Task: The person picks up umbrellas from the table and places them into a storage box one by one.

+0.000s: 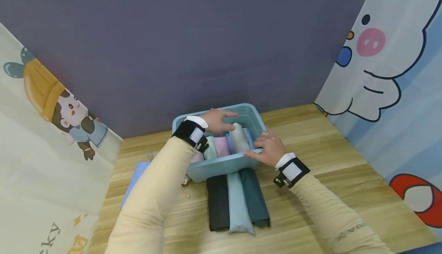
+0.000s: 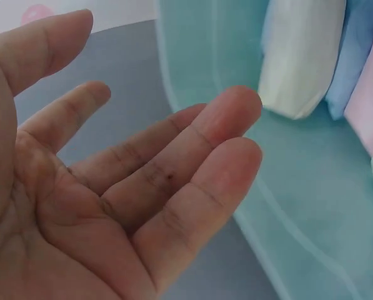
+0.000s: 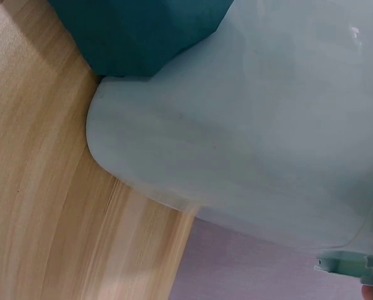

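Three folded cloths seem left to pack; rolled cloths sit in the blue bin, left hand spread wide (holding nothing), right hand gripping the bin.

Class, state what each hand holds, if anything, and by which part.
The right hand grips the blue bin by its rim at the near right corner; the left hand holds nothing.
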{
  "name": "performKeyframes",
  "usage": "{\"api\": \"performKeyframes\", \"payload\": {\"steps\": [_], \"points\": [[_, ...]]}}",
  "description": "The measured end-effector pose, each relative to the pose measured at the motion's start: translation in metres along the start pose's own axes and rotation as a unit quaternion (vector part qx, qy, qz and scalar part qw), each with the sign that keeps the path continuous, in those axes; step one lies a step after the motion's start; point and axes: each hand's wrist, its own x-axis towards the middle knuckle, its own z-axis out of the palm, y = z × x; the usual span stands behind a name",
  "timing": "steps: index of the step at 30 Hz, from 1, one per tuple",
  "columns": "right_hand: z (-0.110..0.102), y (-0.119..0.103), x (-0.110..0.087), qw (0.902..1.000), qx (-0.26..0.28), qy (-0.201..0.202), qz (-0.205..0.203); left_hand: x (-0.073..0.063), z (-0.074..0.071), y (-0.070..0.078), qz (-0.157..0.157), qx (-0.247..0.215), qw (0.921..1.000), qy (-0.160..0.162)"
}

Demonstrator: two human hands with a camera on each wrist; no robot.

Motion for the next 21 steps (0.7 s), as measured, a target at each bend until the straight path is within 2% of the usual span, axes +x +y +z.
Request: {"api": "performKeyframes", "payload": {"steps": [6, 13, 18, 21], "points": [[0.001, 0.0, 0.001, 1.0, -0.001, 0.007, -0.002, -0.04, -0.022, -0.005, -0.013, -0.014, 0.999, 0.04], [0.001, 0.0, 0.0, 0.9999, -0.003, 0.011, -0.007, -0.071, -0.038, -0.019, -0.032, -0.028, 0.9927, 0.113], [0.0, -0.001, 0.0, 1.0, -0.003, 0.001, 0.007, -0.091, -0.042, -0.035, -0.067, -0.05, 0.9798, 0.181], [0.0, -0.002, 0.001, 0.9999, -0.003, -0.001, 0.012, -0.101, -0.039, -0.049, -0.099, -0.065, 0.9649, 0.234]]}}
